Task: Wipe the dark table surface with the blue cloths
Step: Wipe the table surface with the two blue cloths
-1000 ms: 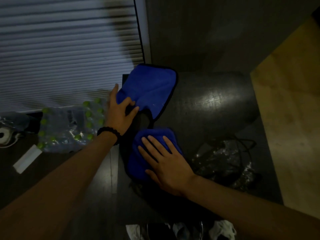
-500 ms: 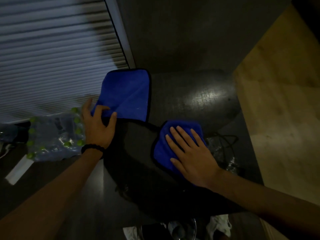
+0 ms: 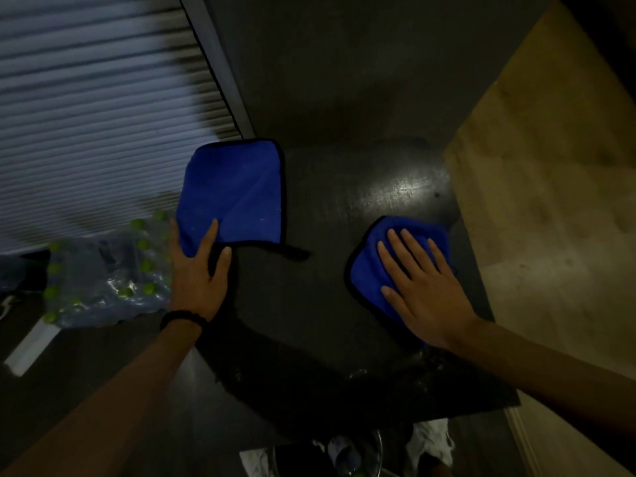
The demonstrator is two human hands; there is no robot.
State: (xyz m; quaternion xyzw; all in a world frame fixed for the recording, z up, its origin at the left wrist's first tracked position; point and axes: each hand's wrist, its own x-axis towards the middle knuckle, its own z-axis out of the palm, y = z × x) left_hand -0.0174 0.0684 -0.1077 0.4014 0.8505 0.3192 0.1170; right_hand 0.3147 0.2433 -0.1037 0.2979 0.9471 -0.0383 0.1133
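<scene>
Both cloths have slid apart since a second ago. At four o'clock I see my right hand [image 3: 425, 290] pressing flat, fingers straight and spread, on the bunched small blue cloth [image 3: 371, 270]. At nine o'clock my left hand [image 3: 198, 273] lies flat on the near corner of the large blue cloth [image 3: 234, 191], spread smooth at the dark table's [image 3: 344, 201] far-left edge.

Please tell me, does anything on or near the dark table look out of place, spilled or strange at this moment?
Nothing looks spilled or damaged. One small oddity: the left cloth lies at the left edge of the dark table, and the left hand presses only its near corner, while the right hand lies flat on the right cloth.
</scene>
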